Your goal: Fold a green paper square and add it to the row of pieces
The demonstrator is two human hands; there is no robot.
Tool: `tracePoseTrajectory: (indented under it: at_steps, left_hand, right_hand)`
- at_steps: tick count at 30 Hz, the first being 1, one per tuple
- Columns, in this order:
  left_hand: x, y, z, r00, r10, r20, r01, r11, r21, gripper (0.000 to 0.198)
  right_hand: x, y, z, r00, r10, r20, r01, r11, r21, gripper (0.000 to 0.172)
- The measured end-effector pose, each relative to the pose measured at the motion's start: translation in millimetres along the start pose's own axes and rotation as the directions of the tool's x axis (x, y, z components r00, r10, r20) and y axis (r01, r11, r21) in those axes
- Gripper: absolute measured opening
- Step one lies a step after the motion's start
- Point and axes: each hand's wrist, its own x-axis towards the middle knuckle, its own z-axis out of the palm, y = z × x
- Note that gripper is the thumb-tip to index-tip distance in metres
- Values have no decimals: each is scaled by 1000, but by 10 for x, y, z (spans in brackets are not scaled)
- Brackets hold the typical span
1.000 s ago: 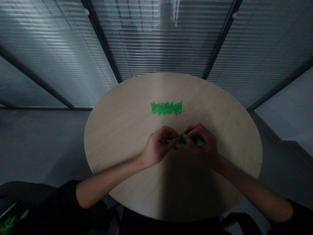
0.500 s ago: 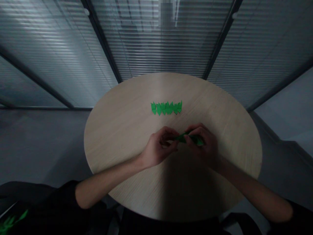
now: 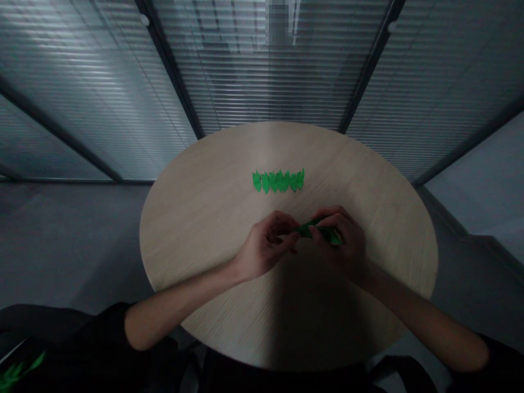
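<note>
Between my two hands is a piece of folded green paper, held just above the round table. My left hand pinches its left end with thumb and fingertips. Closed around the right part of it is my right hand, the thumb on the near side and the fingers over the top. Much of the paper is hidden by the fingers. Beyond my hands, a row of small green folded-paper pieces with pointed ends lies side by side on the tabletop.
The round wooden table has its far edge close to glass panels with blinds. More green pieces show at the lower left, on something dark. A shadow falls across the table's near part.
Both hands keep their hold on the green paper. My left thumb has shifted slightly along its end, and my right fingers have moved a little.
</note>
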Motion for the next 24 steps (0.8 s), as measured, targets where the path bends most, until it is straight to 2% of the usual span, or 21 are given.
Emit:
tracePoseTrajectory:
  at_steps: [4, 14, 20, 24]
  left_hand:
    - [11, -19, -15, 1000, 3, 11, -2, 1000, -16, 20]
    - [10, -52, -3, 998, 9, -68, -12, 999, -41, 25]
    - [5, -11, 1, 999, 1, -51, -3, 999, -36, 21]
    - [16, 26, 17, 999, -29, -24, 27, 997, -70, 31]
  right_hand:
    - [1, -3, -11, 999, -25, -25, 24, 999, -33, 13]
    - [0, 13, -13, 999, -23, -22, 22, 999, -33, 11]
    - [29, -21, -18, 1000, 13, -22, -12, 1000, 9, 12]
    - [28, -24, -26, 1000, -14, -21, 14, 1000, -3, 12]
